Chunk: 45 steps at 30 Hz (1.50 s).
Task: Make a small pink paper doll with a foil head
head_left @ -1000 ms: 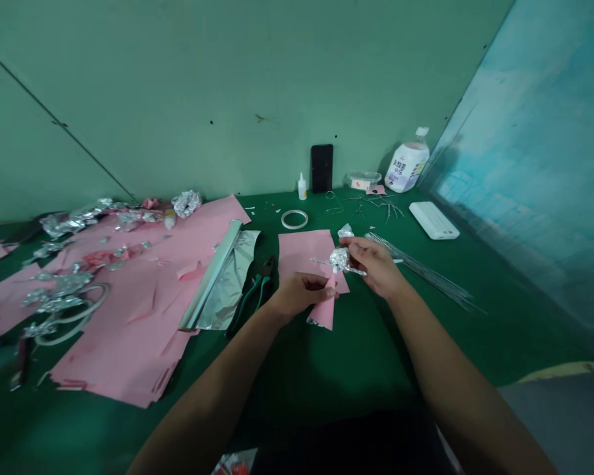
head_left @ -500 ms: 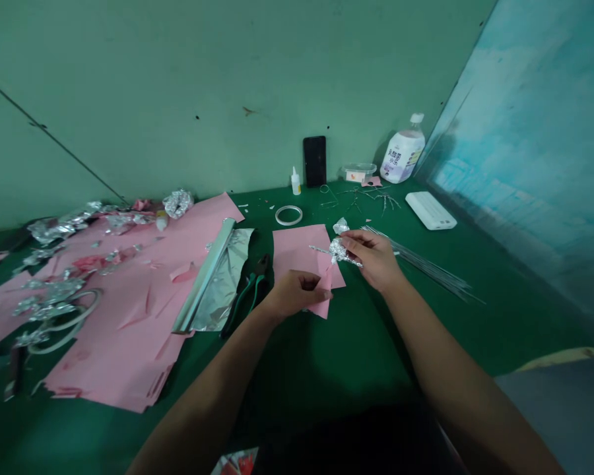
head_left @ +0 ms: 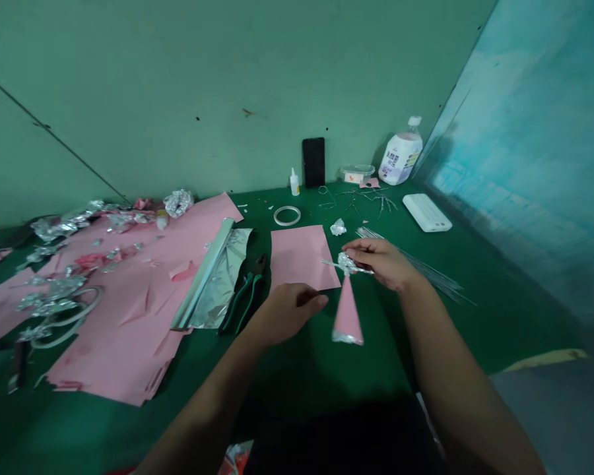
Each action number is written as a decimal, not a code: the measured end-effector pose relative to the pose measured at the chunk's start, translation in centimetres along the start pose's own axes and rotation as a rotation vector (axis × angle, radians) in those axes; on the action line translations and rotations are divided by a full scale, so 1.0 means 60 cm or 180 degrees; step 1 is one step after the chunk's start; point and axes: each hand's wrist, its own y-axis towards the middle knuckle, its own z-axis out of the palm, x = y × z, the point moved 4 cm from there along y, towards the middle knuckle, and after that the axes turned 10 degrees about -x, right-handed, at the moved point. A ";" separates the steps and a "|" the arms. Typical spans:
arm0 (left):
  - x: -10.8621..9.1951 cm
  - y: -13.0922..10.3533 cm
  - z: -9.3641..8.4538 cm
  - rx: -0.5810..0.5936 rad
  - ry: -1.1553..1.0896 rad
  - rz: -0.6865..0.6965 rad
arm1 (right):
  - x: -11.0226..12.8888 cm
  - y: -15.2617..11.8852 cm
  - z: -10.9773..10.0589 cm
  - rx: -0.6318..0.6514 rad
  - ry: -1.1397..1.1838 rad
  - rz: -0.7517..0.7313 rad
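Observation:
My right hand [head_left: 376,260] pinches the upper part of a small foil figure [head_left: 346,264]. Thin foil-wrapped arms stick out to both sides of it. Below hangs its pink paper cone [head_left: 348,313], narrow at the top, with a foil edge along the bottom. Just left of the cone is my left hand [head_left: 292,307], apart from it; a gap shows between thumb and fingers, and nothing is held. Behind the hands a pink paper sheet [head_left: 299,257] lies flat on the green table. A crumpled foil piece [head_left: 338,227] rests beyond the figure.
Left of my hands lie green-handled pliers [head_left: 247,293], a foil roll [head_left: 205,274] and large pink sheets [head_left: 113,356] with foil scraps. Thin metal wires [head_left: 435,276] and a white power bank [head_left: 426,212] lie right. Behind stand a phone [head_left: 313,162], glue bottle [head_left: 294,183] and drink bottle [head_left: 400,157].
My left hand has let go of the pink cone, which now hangs upright below the foil. My right hand has shifted slightly right and down with the figure.

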 end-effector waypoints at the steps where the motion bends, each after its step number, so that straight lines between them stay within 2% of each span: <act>1: 0.006 -0.014 -0.008 -0.0299 -0.0124 -0.0160 | 0.003 -0.003 -0.015 0.0042 -0.0100 0.0054; 4: 0.035 -0.060 -0.007 -0.0629 -0.1084 -0.0521 | 0.007 -0.005 -0.061 0.0010 -0.0640 0.0070; 6: 0.056 -0.086 0.001 -0.0807 -0.1541 -0.0655 | 0.012 -0.001 -0.084 -0.0047 -0.1246 -0.0148; 9: 0.073 -0.110 0.013 -0.0815 -0.1622 -0.0781 | 0.036 -0.007 -0.092 -0.0266 -0.2307 -0.0972; 12: 0.065 -0.118 0.012 -0.0810 -0.1783 -0.0640 | 0.071 -0.059 -0.063 -0.0790 -0.2749 -0.1957; 14: 0.048 -0.122 0.010 -0.0908 -0.1853 -0.0411 | 0.079 -0.115 -0.020 -0.0619 -0.2359 -0.2094; 17: 0.011 -0.135 0.024 -0.0920 -0.1655 -0.0028 | 0.064 -0.202 0.063 0.0187 -0.1192 -0.1687; 18: -0.002 -0.141 0.035 -0.0830 -0.1545 0.0107 | 0.057 -0.226 0.088 0.0315 -0.0868 -0.1646; 19: -0.015 -0.148 0.047 -0.0721 -0.1428 0.0272 | 0.050 -0.243 0.107 0.0289 -0.0528 -0.1600; 21: -0.034 -0.163 0.071 -0.0514 -0.1051 0.0628 | 0.031 -0.259 0.131 -0.0045 -0.0045 -0.1303; 24: -0.032 -0.180 0.099 -0.0361 -0.0204 0.1014 | -0.004 -0.257 0.146 -0.0541 0.0537 -0.0486; 26: -0.016 -0.186 0.107 -0.0479 0.0339 0.1032 | -0.019 -0.254 0.153 -0.0569 0.0803 -0.0147; 28: -0.002 -0.189 0.108 -0.0655 0.0597 0.0959 | -0.026 -0.252 0.158 -0.0523 0.0897 -0.0046; 31: 0.000 -0.197 0.107 -0.0584 0.0337 0.0956 | -0.020 -0.247 0.155 -0.0538 0.0967 -0.0233; 34: -0.006 -0.208 0.109 -0.0220 -0.0081 0.0867 | -0.002 -0.244 0.148 -0.0505 0.1163 -0.0770; 36: -0.006 -0.213 0.109 -0.0119 -0.0075 0.0790 | 0.005 -0.245 0.146 -0.0480 0.1241 -0.1046; 41: -0.002 -0.204 0.097 -0.0468 0.0590 0.0877 | -0.008 -0.266 0.169 -0.0392 0.1302 -0.1038; 45: -0.007 -0.195 0.085 -0.0578 0.0388 0.0756 | -0.027 -0.277 0.187 -0.0467 0.1276 -0.0899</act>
